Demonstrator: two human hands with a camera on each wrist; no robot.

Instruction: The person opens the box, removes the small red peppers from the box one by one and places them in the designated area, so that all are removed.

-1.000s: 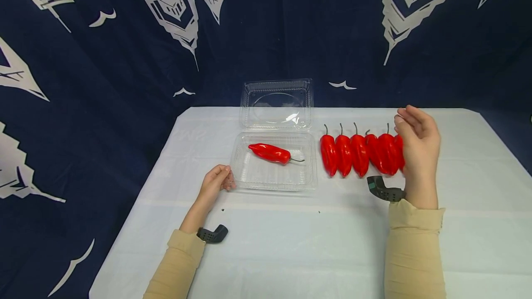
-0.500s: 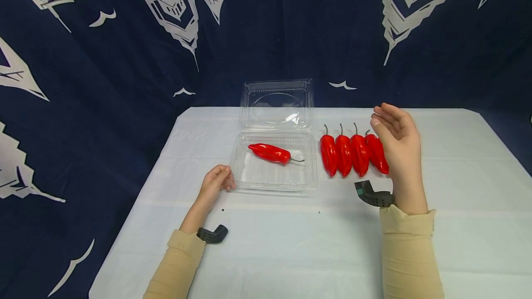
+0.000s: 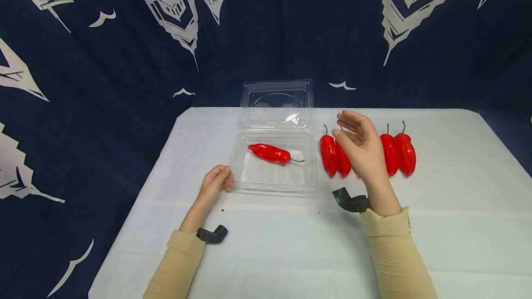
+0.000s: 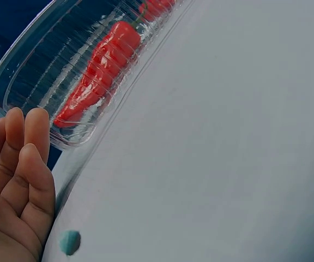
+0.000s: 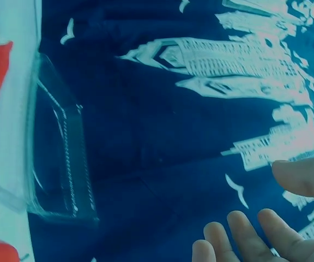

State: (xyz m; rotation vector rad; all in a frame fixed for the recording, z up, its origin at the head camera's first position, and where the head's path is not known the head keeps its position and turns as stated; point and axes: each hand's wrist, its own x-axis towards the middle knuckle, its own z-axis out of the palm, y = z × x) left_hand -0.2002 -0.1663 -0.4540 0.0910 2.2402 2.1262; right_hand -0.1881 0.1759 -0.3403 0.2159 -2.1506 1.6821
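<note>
A clear plastic clamshell container lies with its lid raised back. One red chili pepper rests inside it, stem toward the right. My left hand is at the container's left side, thumb and fingertips pinching the rim; the left wrist view shows the fingers at its corner. Over the row of red chili peppers on the right, my right hand is raised with nothing in it, hiding the middle of the row. In the right wrist view its fingers spread apart from the thumb.
Red peppers stand upright in line right of the container, with two more showing beyond the right hand. A white cloth covers the table. Behind it hangs a dark blue curtain with white building prints.
My right hand has moved left across the pepper row, uncovering the peppers at its right end. The left hand and the container have stayed in place.
</note>
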